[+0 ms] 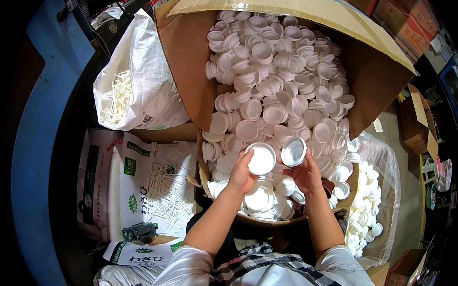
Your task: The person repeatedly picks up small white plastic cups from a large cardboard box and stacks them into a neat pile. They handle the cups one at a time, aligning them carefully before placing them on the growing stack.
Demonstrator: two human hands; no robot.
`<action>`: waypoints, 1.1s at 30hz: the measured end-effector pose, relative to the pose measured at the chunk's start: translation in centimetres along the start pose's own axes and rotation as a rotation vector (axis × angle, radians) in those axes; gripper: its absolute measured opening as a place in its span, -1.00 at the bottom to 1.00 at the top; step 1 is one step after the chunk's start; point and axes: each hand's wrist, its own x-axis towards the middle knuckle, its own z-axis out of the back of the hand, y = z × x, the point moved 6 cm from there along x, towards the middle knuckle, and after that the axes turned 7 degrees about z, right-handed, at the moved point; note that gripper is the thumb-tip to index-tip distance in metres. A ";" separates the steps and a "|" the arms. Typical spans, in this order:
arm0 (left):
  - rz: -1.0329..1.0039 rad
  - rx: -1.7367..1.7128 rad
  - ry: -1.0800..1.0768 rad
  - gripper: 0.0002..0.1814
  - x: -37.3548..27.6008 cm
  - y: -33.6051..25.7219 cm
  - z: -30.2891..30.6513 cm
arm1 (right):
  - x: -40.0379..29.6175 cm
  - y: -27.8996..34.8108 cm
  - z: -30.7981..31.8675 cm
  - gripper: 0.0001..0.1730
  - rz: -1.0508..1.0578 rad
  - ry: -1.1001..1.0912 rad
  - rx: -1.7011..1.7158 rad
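My left hand grips a round white plastic piece by its left rim, its bright flat face towards me. To the right, a white plastic cup-shaped piece with a stepped rim is held in my right hand. The two pieces are apart, side by side. Beneath and beyond them, a large cardboard box holds a heap of similar white ribbed plastic pieces. Brown cloth lies partly under my right hand, near the box's front edge.
A white woven sack of thin white sticks stands at the upper left. Below it, more white sticks lie on printed sheeting beside a dark green object. At the right, a clear plastic bag holds more white pieces. Cardboard flaps rise around the heap.
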 end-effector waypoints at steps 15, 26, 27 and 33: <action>0.132 -0.221 0.225 -0.54 -0.4 0.7 -1.8 | -2.0 2.6 -4.8 -0.31 0.673 0.018 -1.360; 0.046 -0.139 0.284 -0.54 -0.9 1.2 -2.8 | -2.7 2.5 -5.5 -0.28 0.800 -0.021 -1.401; 0.041 -0.129 0.287 -0.53 -1.0 1.2 -2.9 | -2.7 2.4 -5.4 -0.27 0.790 -0.020 -1.395; 0.014 -0.062 0.287 -0.51 -1.4 1.0 -3.5 | -2.6 2.2 -5.1 -0.25 0.741 -0.027 -1.363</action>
